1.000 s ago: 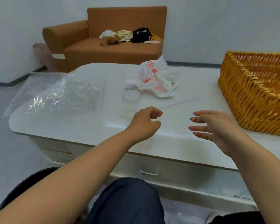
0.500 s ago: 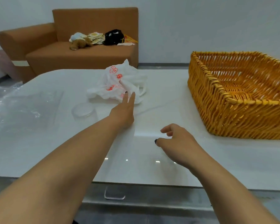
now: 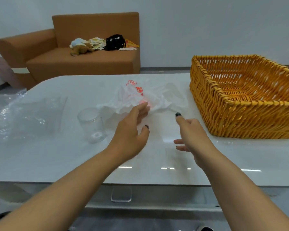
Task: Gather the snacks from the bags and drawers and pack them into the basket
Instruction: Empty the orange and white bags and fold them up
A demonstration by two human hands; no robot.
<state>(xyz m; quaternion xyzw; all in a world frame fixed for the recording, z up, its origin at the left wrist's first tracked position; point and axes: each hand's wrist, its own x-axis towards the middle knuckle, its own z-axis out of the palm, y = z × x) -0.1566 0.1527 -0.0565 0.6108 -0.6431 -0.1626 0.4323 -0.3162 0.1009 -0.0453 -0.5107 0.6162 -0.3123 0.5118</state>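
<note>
Scanning from the left edge: clear plastic sheet [image 3: 23, 114] lies crumpled on the white table [image 3: 57, 155], part of it hanging off. Next to it a glass jar [image 3: 92, 125] stands upright. Just right of the jar sits the white bag [image 3: 140, 99] with red print, crumpled, mid-table. My left hand [image 3: 130, 132] is at the bag's near edge, fingers relaxed and spread, fingertips touching or just over the plastic; I can't tell if it pinches anything, looks released. My right hand [image 3: 190, 135] hovers over the table just right of it, fingers loose, thumb up, holding nothing, near the bag but apart from it. Far right, the wicker basket [image 3: 240, 104] sits on the table, no snacks visible inside. Behind the table, a brown sofa [image 3: 82, 60] with a small pile of stuff. A drawer handle [image 3: 121, 194] shows under the table's near edge.
</note>
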